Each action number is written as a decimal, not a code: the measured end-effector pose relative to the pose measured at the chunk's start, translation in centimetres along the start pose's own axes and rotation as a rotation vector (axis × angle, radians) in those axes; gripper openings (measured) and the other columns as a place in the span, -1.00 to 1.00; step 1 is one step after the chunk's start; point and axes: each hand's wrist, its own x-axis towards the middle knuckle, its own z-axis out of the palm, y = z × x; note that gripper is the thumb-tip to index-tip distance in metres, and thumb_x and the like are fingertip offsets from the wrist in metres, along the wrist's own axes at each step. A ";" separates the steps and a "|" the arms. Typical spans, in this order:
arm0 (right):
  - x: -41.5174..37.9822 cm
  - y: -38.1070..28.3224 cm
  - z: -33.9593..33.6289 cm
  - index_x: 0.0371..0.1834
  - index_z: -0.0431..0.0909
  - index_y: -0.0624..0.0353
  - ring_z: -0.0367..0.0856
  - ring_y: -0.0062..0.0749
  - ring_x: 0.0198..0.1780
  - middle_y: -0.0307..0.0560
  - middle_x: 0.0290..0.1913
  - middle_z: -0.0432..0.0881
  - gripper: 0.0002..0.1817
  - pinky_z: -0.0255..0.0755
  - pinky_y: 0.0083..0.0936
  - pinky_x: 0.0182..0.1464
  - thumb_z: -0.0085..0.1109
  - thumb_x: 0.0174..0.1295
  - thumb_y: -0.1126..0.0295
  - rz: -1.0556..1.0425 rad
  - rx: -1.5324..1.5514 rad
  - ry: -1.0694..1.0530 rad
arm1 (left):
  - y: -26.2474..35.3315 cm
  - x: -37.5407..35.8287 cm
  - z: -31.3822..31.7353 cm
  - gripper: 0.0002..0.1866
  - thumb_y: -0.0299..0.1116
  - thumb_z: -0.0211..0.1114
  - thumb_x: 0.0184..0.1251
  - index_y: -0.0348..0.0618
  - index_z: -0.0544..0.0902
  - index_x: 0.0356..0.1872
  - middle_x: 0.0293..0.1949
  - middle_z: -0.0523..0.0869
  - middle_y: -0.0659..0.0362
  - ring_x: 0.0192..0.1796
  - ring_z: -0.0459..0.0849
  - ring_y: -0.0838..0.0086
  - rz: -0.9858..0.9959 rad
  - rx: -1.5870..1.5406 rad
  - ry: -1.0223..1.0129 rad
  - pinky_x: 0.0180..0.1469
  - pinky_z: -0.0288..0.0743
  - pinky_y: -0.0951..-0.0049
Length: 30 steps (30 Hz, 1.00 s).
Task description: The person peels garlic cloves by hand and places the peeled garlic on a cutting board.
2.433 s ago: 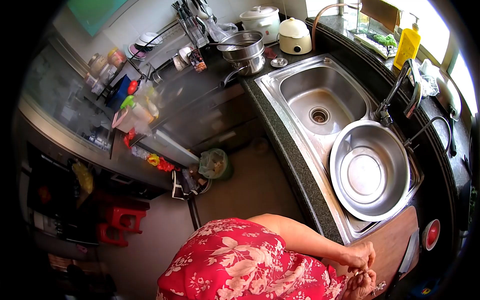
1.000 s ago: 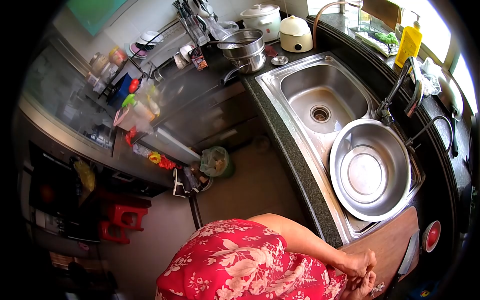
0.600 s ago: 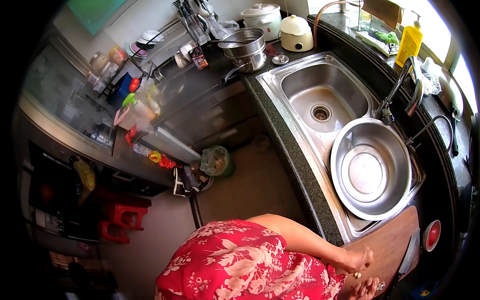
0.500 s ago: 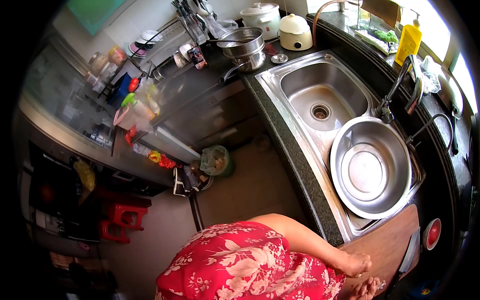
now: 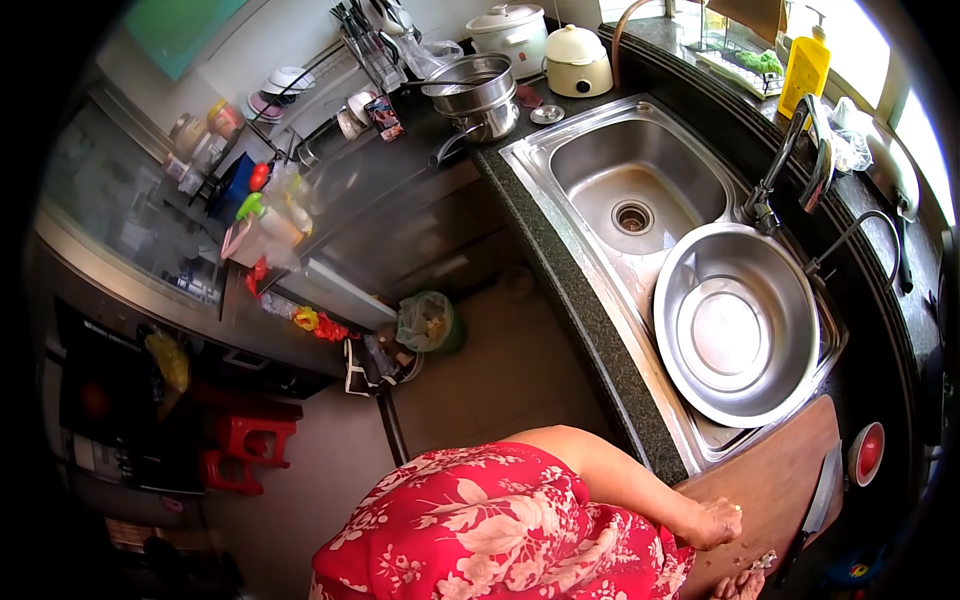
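Note:
My left hand is over the wooden cutting board, its fingers curled in. A tiny pale spot shows at its fingertips, too small to name. Below it, at the bottom edge of the view, my right hand is partly cut off, with fingers bent together; what they hold, if anything, does not show. Small whitish bits lie on the board beside its fingertips. A knife with a dark handle rests along the board's far edge. Just beyond stands a small bowl, red inside.
A large steel basin sits over one half of the double sink, beneath the faucet. Steel pots and a cream cooker stand past it. Yellow bottle on the ledge; green-lined bin on the floor.
My right hand has moved down toward the bottom edge, uncovering more of the whitish bits. My left hand stays nearly in place, still curled. The view has shifted slightly.

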 end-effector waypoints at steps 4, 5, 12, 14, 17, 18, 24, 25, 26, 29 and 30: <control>2.8 1.8 -5.2 -0.27 0.50 0.32 0.43 -0.47 -0.53 -0.12 -0.45 0.52 -0.83 0.33 -0.62 -0.54 0.01 0.17 0.45 -0.381 -0.620 0.119 | -0.1 0.0 0.2 -0.92 -0.47 0.15 -0.31 -0.26 0.52 -0.79 -0.68 0.56 -0.06 -0.54 0.58 0.08 -0.011 0.003 -0.013 -0.53 0.43 0.19; 2.9 1.9 -5.2 -0.30 0.50 0.38 0.53 -0.35 -0.44 -0.02 -0.38 0.58 -0.83 0.44 -0.54 -0.42 0.01 0.17 0.47 -0.654 -0.955 0.159 | -0.2 0.0 0.2 -0.92 -0.47 0.15 -0.32 -0.26 0.52 -0.79 -0.68 0.56 -0.06 -0.55 0.58 0.08 -0.027 0.001 -0.024 -0.54 0.43 0.19; 2.2 2.1 -1.2 -0.25 0.48 0.44 0.54 -0.26 -0.13 0.13 -0.17 0.57 -0.83 0.41 -0.47 -0.06 0.03 0.15 0.55 -0.573 -0.945 0.137 | -0.2 -0.2 -0.5 -0.93 -0.48 0.17 -0.31 -0.25 0.54 -0.78 -0.69 0.55 -0.05 -0.53 0.58 0.06 -0.026 -0.028 0.002 -0.52 0.45 0.19; 2.0 1.8 -1.0 -0.20 0.47 0.45 0.53 -0.26 -0.10 0.12 -0.14 0.57 -0.81 0.41 -0.47 -0.04 0.03 0.15 0.55 -0.530 -1.003 0.145 | -0.2 -0.2 -0.4 -0.95 -0.48 0.19 -0.31 -0.24 0.55 -0.76 -0.66 0.56 -0.05 -0.53 0.58 0.05 -0.077 -0.074 0.017 -0.50 0.46 0.19; 2.1 1.7 -1.1 -0.19 0.47 0.44 0.53 -0.24 -0.10 0.12 -0.15 0.57 -0.80 0.41 -0.47 -0.04 0.02 0.15 0.55 -0.528 -0.993 0.145 | -0.5 0.1 0.1 -0.95 -0.47 0.20 -0.30 -0.23 0.56 -0.75 -0.64 0.57 -0.05 -0.51 0.59 0.06 -0.097 -0.056 -0.019 -0.49 0.47 0.19; 2.0 1.6 -1.1 -0.20 0.47 0.44 0.53 -0.24 -0.09 0.12 -0.14 0.57 -0.81 0.40 -0.47 -0.03 0.03 0.15 0.55 -0.520 -0.998 0.143 | -0.6 0.1 0.2 -0.95 -0.47 0.20 -0.30 -0.23 0.56 -0.75 -0.64 0.57 -0.05 -0.51 0.59 0.06 -0.097 -0.058 -0.019 -0.49 0.47 0.19; 7.4 4.5 -4.9 -0.16 0.47 0.36 0.57 -0.32 -0.30 0.05 -0.28 0.61 -0.78 0.46 -0.50 -0.25 -0.03 0.21 0.44 -0.679 -1.238 0.130 | -1.9 0.3 0.3 -0.91 -0.42 0.24 -0.28 -0.23 0.57 -0.70 -0.58 0.58 -0.02 -0.45 0.60 0.12 -0.126 -0.151 -0.125 -0.45 0.49 0.25; 8.0 5.7 -7.0 -0.08 0.45 0.31 0.58 -0.36 -0.41 0.03 -0.31 0.62 -0.74 0.47 -0.51 -0.34 -0.07 0.25 0.39 -1.003 -1.188 0.070 | -2.3 -0.1 -0.3 -0.87 -0.38 0.24 -0.23 -0.24 0.56 -0.66 -0.57 0.57 0.00 -0.46 0.56 0.14 -0.077 -0.368 -0.010 -0.44 0.45 0.30; 7.9 6.0 -7.9 0.10 0.36 0.29 0.54 -0.27 -0.06 0.11 -0.03 0.53 -0.64 0.38 -0.44 -0.02 -0.07 0.22 0.45 -0.552 -1.049 0.072 | -2.6 -0.1 -0.5 -0.82 -0.34 0.24 -0.19 -0.25 0.55 -0.61 -0.56 0.56 0.02 -0.47 0.52 0.16 -0.026 -0.607 0.088 -0.42 0.41 0.35; 3.5 2.9 -3.2 -0.04 0.45 0.35 0.50 -0.39 -0.08 0.00 -0.03 0.54 -0.70 0.39 -0.50 0.00 -0.10 0.17 0.52 -0.539 -1.054 0.117 | -4.0 0.2 -1.5 -0.82 -0.34 0.27 -0.13 -0.27 0.59 -0.53 -0.50 0.60 0.04 -0.43 0.58 0.27 0.147 -0.519 0.236 -0.38 0.44 0.37; 3.9 3.6 -3.2 -0.08 0.49 0.30 0.57 -0.40 -0.22 0.06 -0.11 0.57 -0.73 0.45 -0.54 -0.16 -0.07 0.17 0.49 -0.419 -0.877 0.152 | -3.7 0.5 -3.5 -0.79 -0.34 0.29 -0.10 -0.28 0.63 -0.44 -0.47 0.63 0.06 -0.40 0.60 0.36 -0.303 -0.696 0.092 -0.33 0.47 0.42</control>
